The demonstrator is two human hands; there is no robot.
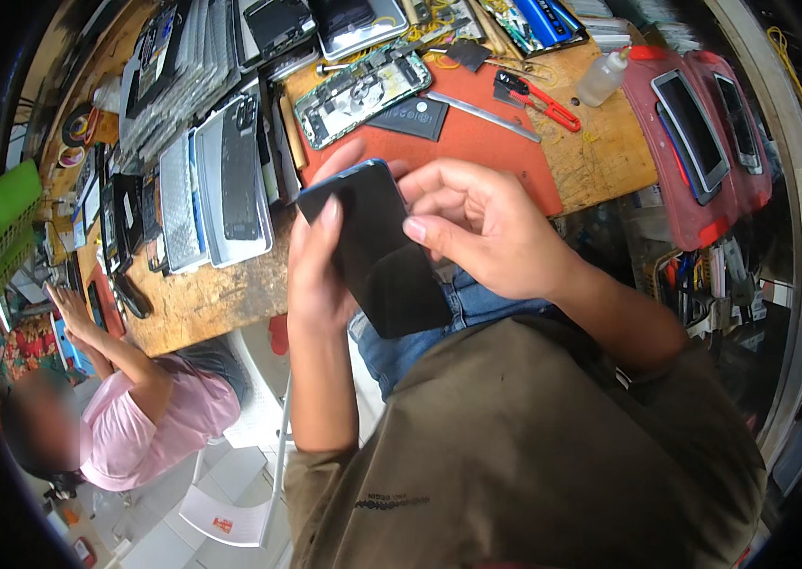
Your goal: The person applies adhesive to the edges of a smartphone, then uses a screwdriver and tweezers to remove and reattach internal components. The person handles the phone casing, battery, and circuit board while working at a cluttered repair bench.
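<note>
A dark smartphone (372, 237) with a blue edge at its top is held over my lap, its black screen facing me. My left hand (315, 251) grips it along the left side, thumb on the screen's edge and fingers behind. My right hand (486, 223) is bent at the phone's right edge, with thumb and fingertips closed on that side. Just beyond the hands, an opened phone (363, 100) with bare inner parts lies on an orange mat (515, 161). Beside it are a flat black battery (417, 119) and a thin metal strip (483, 116).
Red-handled cutters (551, 106) and a clear bottle (603, 78) are on the wooden bench (221, 303). Stacked phone panels (183, 85) and trays (230, 180) crowd the left. Two phones lie on a red stool (652, 104) at right. A person in pink (159, 417) sits at left.
</note>
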